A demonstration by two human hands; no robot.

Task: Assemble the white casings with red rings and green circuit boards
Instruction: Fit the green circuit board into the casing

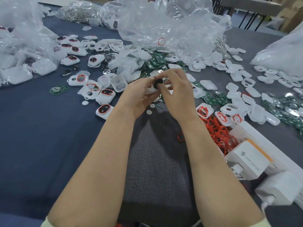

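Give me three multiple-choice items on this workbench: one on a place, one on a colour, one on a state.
1. Where does the pile of loose red rings lie?
A. Just beside the right forearm
B. At the far left of the table
C. Between the two forearms

2. What colour is the lone circuit board on the dark blue cloth?
A. Red
B. Green
C. Yellow

3. What are the left hand and the right hand doing?
A. Resting flat on the cloth
B. Pulling a bag open
C. Holding one white casing between them

Answers:
1 A: the red heap sits right next to the right forearm.
2 B: the board is plainly green.
3 C: fingers of both hands pinch the casing above the table.
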